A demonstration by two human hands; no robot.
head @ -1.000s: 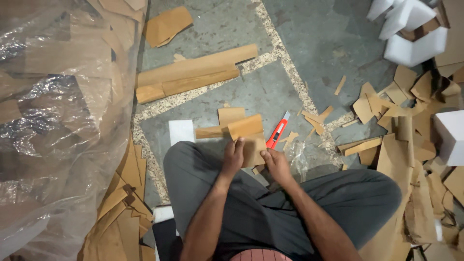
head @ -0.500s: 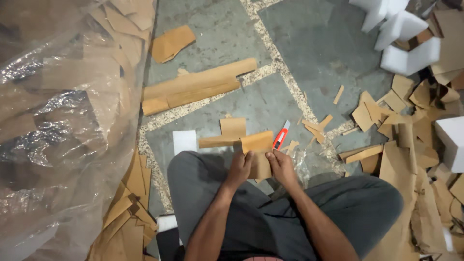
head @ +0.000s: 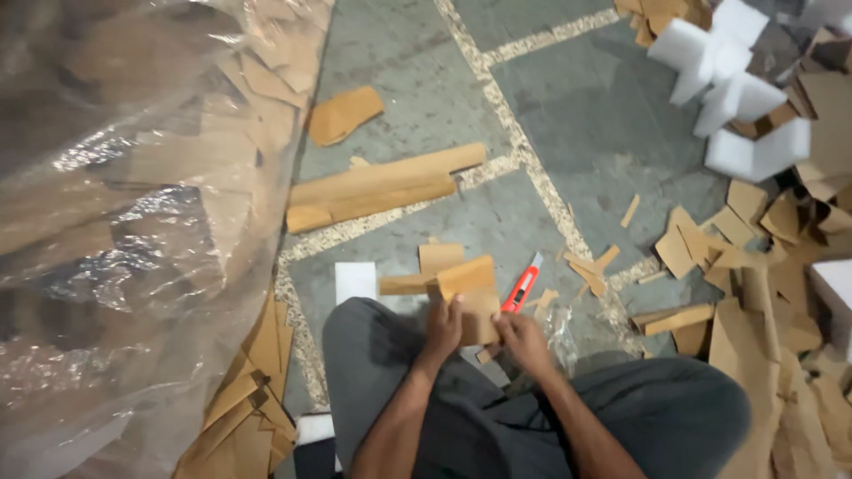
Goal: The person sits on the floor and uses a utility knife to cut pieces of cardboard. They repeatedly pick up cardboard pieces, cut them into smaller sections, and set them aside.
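Observation:
I sit on the floor in grey trousers. My left hand and my right hand both grip a folded piece of brown cardboard just past my knees. A red utility knife lies on the floor right beside my right hand, not held. Small cardboard pieces lie just beyond the held piece.
A big clear plastic bag of cardboard fills the left. Long cardboard strips lie ahead on the grey tiled floor. White foam blocks and cardboard scraps pile up at the right. A white foam piece sits by my left knee.
The view has shifted slightly. Both hands stay on the cardboard piece, working it between the fingers. The knife has not moved.

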